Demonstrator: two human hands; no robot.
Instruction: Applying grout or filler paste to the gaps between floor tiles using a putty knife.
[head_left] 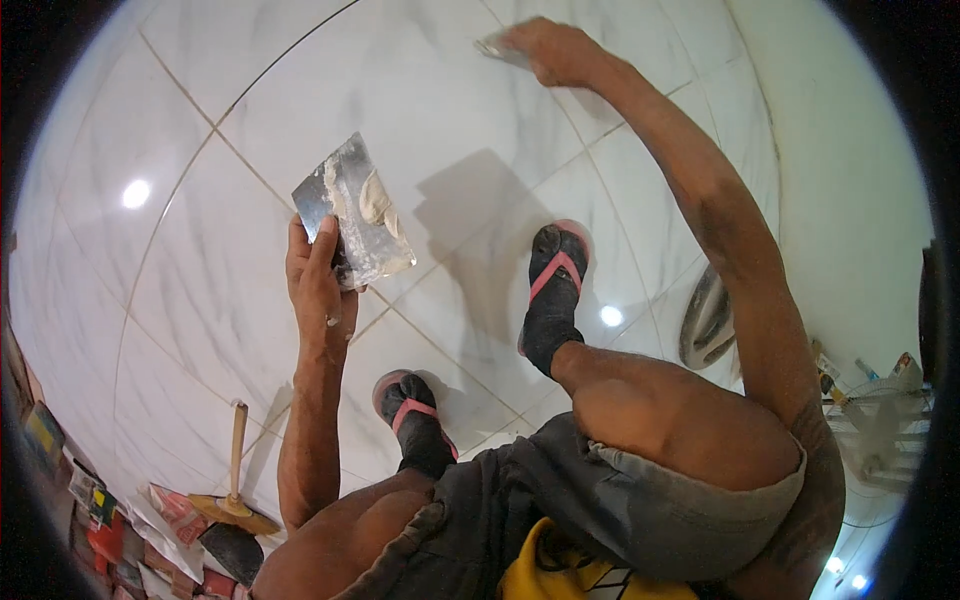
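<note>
My left hand point(318, 275) grips a flat metal plate point(338, 232) by its lower left edge, thumb on top, holding it tilted above the tiled floor. A lump of cream-coloured paste point(376, 202) sits on the plate, with more smeared along its surface and edges. My right arm reaches far forward. Its hand point(562, 55) is closed around a small flat scraper point(490, 47), whose blade is low over the white marbled floor tiles point(440, 100). The scraper's handle is hidden by my fingers, and whether its blade touches the tile is hard to tell.
My feet, in black socks and pink-strapped flip-flops point(558, 270), stand on the tiles. Beside the right wall point(840, 170) lies an oval grey-stained container point(707, 318). A wooden-handled tool point(237, 455) stands near clutter at lower left. A white fan-like object point(878, 430) is at far right.
</note>
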